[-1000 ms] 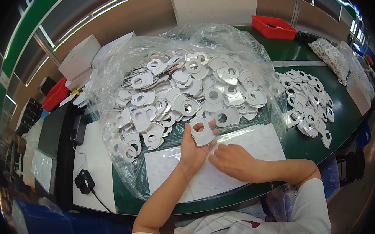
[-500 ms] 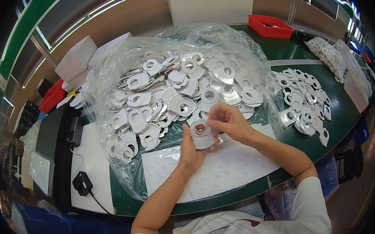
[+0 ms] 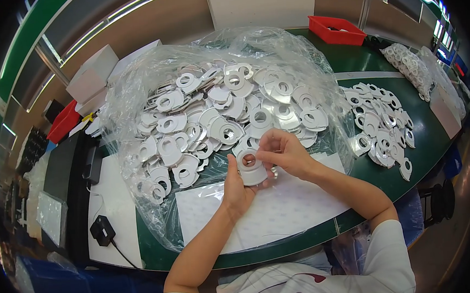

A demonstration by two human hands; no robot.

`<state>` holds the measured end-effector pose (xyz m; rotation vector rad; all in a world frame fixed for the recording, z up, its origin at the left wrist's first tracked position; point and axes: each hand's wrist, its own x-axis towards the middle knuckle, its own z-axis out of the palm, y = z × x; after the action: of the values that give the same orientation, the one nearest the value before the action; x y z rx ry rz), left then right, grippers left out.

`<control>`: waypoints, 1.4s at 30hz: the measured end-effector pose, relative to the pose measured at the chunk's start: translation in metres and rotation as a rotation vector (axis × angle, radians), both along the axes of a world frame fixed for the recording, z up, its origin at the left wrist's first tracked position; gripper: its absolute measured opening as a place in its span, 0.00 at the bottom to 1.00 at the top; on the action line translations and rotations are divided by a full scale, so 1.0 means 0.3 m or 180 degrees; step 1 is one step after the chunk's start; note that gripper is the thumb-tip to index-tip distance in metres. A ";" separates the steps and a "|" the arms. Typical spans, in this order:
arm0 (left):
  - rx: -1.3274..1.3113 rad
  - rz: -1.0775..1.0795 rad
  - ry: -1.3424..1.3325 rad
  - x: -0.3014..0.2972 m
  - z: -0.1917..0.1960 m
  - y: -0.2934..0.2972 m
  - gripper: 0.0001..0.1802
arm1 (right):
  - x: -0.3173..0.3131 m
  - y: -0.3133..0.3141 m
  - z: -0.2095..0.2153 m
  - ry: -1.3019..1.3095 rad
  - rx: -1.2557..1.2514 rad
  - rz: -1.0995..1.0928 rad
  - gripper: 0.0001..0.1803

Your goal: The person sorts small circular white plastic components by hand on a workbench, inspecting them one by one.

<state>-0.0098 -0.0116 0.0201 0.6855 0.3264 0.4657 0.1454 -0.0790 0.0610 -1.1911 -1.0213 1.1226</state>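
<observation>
My left hand (image 3: 237, 187) holds a white plastic ring part (image 3: 251, 169) with a round hole, upright in front of me. My right hand (image 3: 284, 153) pinches the same part at its upper right edge. Both hands hover above a white sheet (image 3: 283, 208) lying on the green table (image 3: 379, 182). Just beyond the hands a large clear plastic bag (image 3: 133, 99) lies spread open, heaped with several similar white ring parts (image 3: 217, 120).
A second pile of white ring parts (image 3: 380, 125) lies to the right on the table, with a filled bag (image 3: 409, 66) behind it. Red bins stand at the far right (image 3: 337, 29) and far left (image 3: 63, 121). White boxes (image 3: 92, 75) and a black adapter (image 3: 102, 230) sit left.
My right hand rose from the white sheet to the ring part held in my left hand and now pinches it. The part has turned to face me.
</observation>
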 end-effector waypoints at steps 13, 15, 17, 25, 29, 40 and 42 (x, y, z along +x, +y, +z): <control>0.0011 0.0004 0.0010 0.004 -0.005 0.000 0.37 | 0.003 -0.003 -0.003 -0.0246 0.0024 -0.0035 0.09; 0.0015 -0.0003 0.0006 0.006 -0.007 0.001 0.36 | 0.003 -0.001 -0.006 -0.0243 0.0039 -0.0036 0.09; -0.0038 -0.0012 -0.0017 0.008 -0.010 0.003 0.37 | 0.004 0.000 -0.007 -0.0241 0.0054 -0.0038 0.09; 0.0003 -0.0003 0.0024 0.007 -0.002 -0.002 0.37 | 0.004 -0.003 -0.003 -0.0235 0.0036 0.0020 0.09; 0.0001 -0.0020 -0.0088 0.003 0.013 -0.006 0.34 | 0.003 -0.003 -0.011 -0.0286 0.0118 -0.0012 0.09; 0.0123 0.0178 0.0380 0.006 0.027 -0.024 0.09 | -0.024 -0.037 0.055 -0.1480 0.0316 -0.0137 0.08; 0.0080 0.0237 0.0452 0.006 0.026 -0.026 0.09 | -0.008 -0.032 0.034 -0.2570 0.1093 -0.0266 0.09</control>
<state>-0.0079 -0.0195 0.0278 0.7343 0.4818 0.4937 0.1430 -0.0885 0.0711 -1.4069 -1.6697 0.3438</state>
